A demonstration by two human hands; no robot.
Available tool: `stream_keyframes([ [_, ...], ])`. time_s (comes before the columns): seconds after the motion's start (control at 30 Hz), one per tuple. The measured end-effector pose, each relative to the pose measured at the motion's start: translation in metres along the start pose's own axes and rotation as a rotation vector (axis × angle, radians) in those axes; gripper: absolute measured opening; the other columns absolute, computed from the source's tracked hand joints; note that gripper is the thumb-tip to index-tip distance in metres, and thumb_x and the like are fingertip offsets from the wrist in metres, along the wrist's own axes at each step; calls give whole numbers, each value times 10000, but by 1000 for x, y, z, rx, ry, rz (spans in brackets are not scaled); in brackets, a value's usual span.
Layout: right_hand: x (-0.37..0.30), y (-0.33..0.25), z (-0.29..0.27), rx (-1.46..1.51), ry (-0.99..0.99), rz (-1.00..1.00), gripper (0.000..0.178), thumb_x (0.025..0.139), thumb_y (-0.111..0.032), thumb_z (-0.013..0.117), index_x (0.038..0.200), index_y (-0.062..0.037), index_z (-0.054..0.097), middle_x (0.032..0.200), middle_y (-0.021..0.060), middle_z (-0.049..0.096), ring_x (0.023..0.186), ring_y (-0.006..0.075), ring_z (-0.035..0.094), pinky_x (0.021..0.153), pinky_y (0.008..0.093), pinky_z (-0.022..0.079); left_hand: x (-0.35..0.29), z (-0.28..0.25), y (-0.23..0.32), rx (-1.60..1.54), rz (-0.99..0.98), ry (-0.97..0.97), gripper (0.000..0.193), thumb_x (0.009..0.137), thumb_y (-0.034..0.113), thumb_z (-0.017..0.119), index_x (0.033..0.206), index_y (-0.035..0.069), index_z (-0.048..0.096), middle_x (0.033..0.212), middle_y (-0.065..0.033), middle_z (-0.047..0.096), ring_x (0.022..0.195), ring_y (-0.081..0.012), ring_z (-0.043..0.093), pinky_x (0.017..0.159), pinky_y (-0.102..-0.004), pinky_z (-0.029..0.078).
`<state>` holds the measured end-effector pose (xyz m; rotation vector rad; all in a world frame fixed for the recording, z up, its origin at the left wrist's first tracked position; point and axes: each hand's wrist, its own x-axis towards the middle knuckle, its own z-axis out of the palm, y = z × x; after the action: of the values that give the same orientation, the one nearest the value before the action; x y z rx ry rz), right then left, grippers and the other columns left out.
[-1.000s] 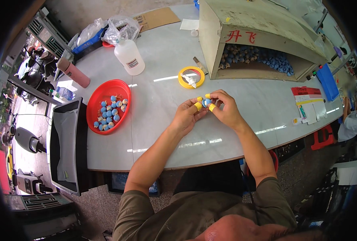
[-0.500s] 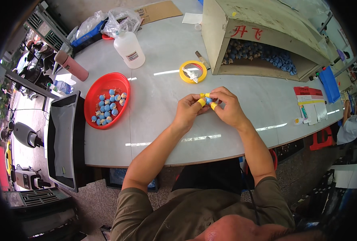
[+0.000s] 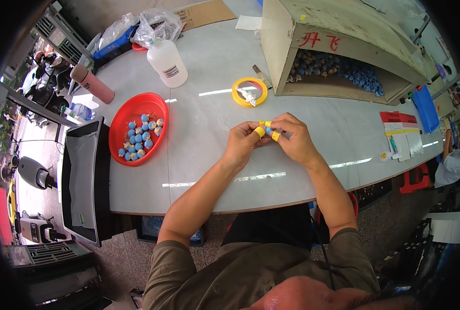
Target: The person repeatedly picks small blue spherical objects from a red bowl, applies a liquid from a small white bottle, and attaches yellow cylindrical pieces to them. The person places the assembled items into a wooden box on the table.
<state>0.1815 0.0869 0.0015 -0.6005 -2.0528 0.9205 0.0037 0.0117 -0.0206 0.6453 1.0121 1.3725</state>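
My left hand (image 3: 244,141) and my right hand (image 3: 295,138) meet over the middle of the table, fingertips closed on a small blue ball-shaped piece (image 3: 269,131). Yellow tape wraps the thumb and a fingertip of each hand. Fingers cover most of the piece, so its details are hidden. Just beyond the hands lies a yellow ring (image 3: 235,96), like a tape roll, with a crumpled white scrap (image 3: 247,96) on it. To the left, a red bowl (image 3: 155,106) holds several similar blue balls with pale, rough parts.
An open-fronted box (image 3: 279,62) with many blue pieces stands at the far right. A white plastic bottle (image 3: 167,63), a pink flask (image 3: 92,84) and a black bin (image 3: 103,181) are on the left. Red-and-white papers (image 3: 399,121) lie at the right; a flat metal tool (image 3: 261,75) lies near the box.
My right fingers have shifted slightly around the blue ball-shaped piece, and less of its blue surface shows now. Both hands stay in nearly the same place.
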Motion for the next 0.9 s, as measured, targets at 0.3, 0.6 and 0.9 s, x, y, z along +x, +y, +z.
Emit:
stream_keyframes([
  [0.3,1,1,4,164,-65,310,242,890,-103,783,1082,-3,675,941,37,658,804,102,591,720,260,507,-4,6,16,-29,-137,43,257,1048,223,618,1189,12,576,1074,-71,678,943,-139,680,857,-285,582],
  [0.6,-3,1,20,532,24,507,269,985,-246,712,923,-6,609,812,18,645,735,67,573,657,256,504,-5,3,14,-3,-141,31,284,1054,253,606,1150,-13,585,1053,-95,687,926,-162,706,832,-280,589],
  [0.9,-11,0,40,151,185,476,301,1045,-189,576,834,-18,446,694,61,519,649,118,424,584,336,422,-5,13,-4,17,-12,48,259,1028,187,637,1099,-59,597,1014,-133,695,854,-189,720,810,-324,623],
])
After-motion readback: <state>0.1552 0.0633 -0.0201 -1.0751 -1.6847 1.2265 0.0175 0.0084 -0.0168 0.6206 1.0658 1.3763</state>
